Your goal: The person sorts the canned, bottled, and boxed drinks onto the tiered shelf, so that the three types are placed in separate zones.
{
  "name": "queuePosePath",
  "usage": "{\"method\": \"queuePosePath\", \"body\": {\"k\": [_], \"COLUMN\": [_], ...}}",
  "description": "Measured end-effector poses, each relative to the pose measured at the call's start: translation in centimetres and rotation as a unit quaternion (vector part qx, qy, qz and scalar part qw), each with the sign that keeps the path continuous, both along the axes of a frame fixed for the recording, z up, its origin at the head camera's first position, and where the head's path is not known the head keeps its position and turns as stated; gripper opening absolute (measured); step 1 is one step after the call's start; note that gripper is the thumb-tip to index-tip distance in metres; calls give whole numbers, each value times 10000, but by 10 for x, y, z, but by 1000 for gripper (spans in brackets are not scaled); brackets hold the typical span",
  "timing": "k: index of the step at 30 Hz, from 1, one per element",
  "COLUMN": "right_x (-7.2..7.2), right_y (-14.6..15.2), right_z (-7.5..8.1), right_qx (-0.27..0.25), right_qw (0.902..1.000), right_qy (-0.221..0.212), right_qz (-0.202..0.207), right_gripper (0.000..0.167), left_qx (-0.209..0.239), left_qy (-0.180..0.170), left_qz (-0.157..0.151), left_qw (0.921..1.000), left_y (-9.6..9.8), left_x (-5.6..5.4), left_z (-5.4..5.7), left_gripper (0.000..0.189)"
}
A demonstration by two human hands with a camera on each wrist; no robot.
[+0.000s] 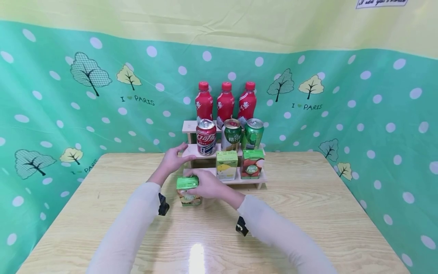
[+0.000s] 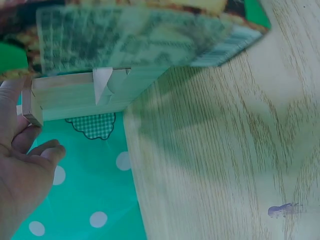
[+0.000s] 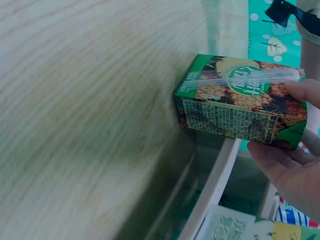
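My right hand [image 1: 209,184] holds a small green-topped juice box [image 1: 188,192] in front of the lower left end of a wooden tiered rack [image 1: 243,180]. In the right wrist view, thumb and fingers pinch one end of this juice box [image 3: 235,100], which has pineapple pictures. My left hand [image 1: 172,160] grips the left end of the rack's middle tier. The left wrist view shows its fingers [image 2: 37,145] curled at the board's end [image 2: 32,107]. A yellow-green juice box [image 1: 226,166] and a red apple juice box [image 1: 252,164] stand on the bottom tier.
The middle tier carries a red cola can [image 1: 206,137], a green-and-white can [image 1: 231,135] and a green can [image 1: 253,134]. Three red bottles [image 1: 226,103] line the top tier. A dotted green cloth [image 1: 137,125] hangs behind the wooden table [image 1: 308,198].
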State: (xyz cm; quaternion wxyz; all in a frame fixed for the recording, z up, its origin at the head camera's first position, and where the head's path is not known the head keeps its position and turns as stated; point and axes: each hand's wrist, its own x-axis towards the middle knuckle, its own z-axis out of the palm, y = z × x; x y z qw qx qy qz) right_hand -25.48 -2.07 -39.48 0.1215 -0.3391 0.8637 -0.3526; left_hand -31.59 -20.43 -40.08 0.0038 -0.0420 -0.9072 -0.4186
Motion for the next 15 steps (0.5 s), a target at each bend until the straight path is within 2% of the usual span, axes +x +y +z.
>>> {"method": "queuePosePath", "body": {"k": [5, 10, 15], "right_x": [-3, -6, -8], "right_y": [8, 14, 19], "right_z": [11, 30, 49], "right_qx": [-13, -127, -209], "right_qw": [9999, 9998, 9995], "right_qy": [-41, 126, 120], "right_qz": [-94, -74, -225], "right_gripper": [52, 50, 50], "left_qx": [3, -76, -153], "left_qy": [-42, -107, -50], "left_qz": [1, 3, -46], "left_qw": [10000, 9999, 9999], "left_y": [0, -2, -3], "left_x": [-2, -3, -2], "left_z": [-1, -3, -1], "left_gripper": [80, 81, 72]}}
